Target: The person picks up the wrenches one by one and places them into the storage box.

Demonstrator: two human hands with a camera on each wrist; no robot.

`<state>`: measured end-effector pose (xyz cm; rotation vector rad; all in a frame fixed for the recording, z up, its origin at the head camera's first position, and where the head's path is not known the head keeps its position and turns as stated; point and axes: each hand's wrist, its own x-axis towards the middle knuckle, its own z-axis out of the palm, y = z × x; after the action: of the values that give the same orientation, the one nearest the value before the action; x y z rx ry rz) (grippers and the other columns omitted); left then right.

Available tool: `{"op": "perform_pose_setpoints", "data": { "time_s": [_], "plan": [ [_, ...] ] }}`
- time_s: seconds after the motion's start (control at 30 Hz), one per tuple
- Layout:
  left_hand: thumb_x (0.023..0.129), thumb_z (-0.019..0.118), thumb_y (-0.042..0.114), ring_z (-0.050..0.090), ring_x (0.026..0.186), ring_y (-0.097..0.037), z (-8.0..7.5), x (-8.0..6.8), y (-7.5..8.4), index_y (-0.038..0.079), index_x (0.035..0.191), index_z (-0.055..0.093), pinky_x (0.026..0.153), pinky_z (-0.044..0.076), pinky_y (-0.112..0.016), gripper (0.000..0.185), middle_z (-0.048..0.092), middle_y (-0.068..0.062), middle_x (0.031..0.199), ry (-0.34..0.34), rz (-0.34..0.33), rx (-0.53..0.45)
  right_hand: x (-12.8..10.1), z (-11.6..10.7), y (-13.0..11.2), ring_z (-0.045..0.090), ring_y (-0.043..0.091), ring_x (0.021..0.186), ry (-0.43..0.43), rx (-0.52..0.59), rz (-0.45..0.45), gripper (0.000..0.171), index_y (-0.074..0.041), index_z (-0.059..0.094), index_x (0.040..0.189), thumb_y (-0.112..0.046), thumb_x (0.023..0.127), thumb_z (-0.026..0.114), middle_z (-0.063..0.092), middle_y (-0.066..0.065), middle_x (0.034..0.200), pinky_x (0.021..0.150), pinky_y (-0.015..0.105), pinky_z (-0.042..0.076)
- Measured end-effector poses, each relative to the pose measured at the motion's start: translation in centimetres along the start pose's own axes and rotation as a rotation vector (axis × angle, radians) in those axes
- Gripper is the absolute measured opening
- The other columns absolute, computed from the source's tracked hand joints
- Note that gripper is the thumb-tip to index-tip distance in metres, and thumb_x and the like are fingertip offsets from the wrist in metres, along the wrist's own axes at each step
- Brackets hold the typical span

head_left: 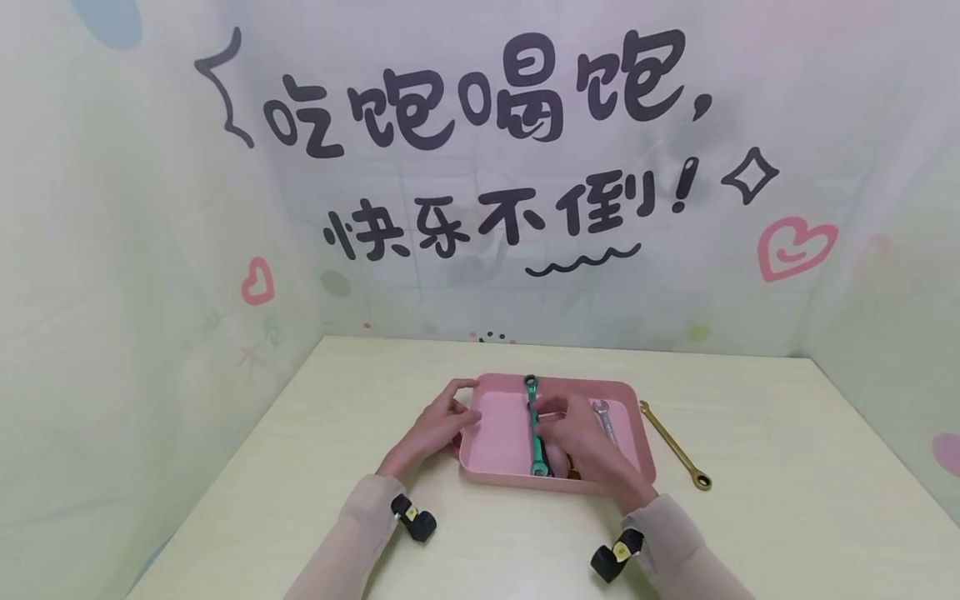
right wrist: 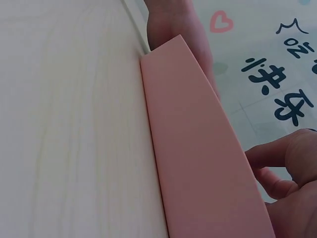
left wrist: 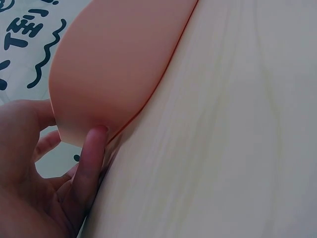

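Lying in pink tray [head_left: 495,475] — green wrench [head_left: 534,425], under right hand [head_left: 581,442].

Head view: taken from above and behind, faced forward and down at the table [head_left: 750,533].
Wrist views: held low and very close beside the tray [left wrist: 114,64] walls.
Shared: tray, tabletop, backdrop.

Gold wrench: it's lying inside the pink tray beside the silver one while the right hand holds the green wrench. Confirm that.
Not quite. In the head view the gold wrench lies on the table, outside the pink tray, to its right. The silver wrench is inside, and the right hand holds the green wrench.
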<state>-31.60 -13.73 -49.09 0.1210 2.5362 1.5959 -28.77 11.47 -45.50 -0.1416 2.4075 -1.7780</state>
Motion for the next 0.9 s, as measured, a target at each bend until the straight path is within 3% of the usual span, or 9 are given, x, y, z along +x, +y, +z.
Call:
{"op": "perform_pose_setpoints", "data": {
  "time_s": [0.33, 0.63, 0.9],
  "plan": [
    [0.100, 0.065, 0.027, 0.060, 0.066, -0.018, -0.1, -0.1, -0.1, 0.035, 0.151, 0.044, 0.048, 0.054, -0.026, 0.056, 0.062, -0.012, 0.109, -0.005, 0.000, -0.011, 0.9, 1.6, 1.0, 0.063, 0.020, 0.093, -0.050, -0.131, -0.023, 0.028, -0.004, 0.071, 0.109, 0.009, 0.085, 0.074, 0.069, 0.011, 0.108, 0.083, 0.033, 0.060],
    [0.099, 0.065, 0.026, 0.060, 0.064, -0.017, 0.0, -0.2, -0.1, 0.035, 0.151, 0.044, 0.047, 0.054, -0.027, 0.056, 0.062, -0.012, 0.108, -0.006, -0.003, -0.016, 0.5, 1.8, 1.0, 0.065, 0.020, 0.096, -0.051, -0.194, -0.080, 0.025, -0.004, 0.072, 0.109, 0.005, 0.087, 0.075, 0.070, 0.009, 0.107, 0.087, 0.038, 0.062],
    [0.100, 0.064, 0.026, 0.061, 0.064, -0.018, 0.0, -0.3, 0.3, 0.033, 0.151, 0.044, 0.047, 0.054, -0.027, 0.055, 0.063, -0.013, 0.110, -0.003, 0.000, 0.000, 0.1, 1.5, 0.2, 0.065, 0.020, 0.098, -0.076, -0.240, -0.066, 0.017, -0.007, 0.072, 0.108, -0.003, 0.091, 0.074, 0.071, 0.007, 0.107, 0.087, 0.037, 0.060]
  ]
}}
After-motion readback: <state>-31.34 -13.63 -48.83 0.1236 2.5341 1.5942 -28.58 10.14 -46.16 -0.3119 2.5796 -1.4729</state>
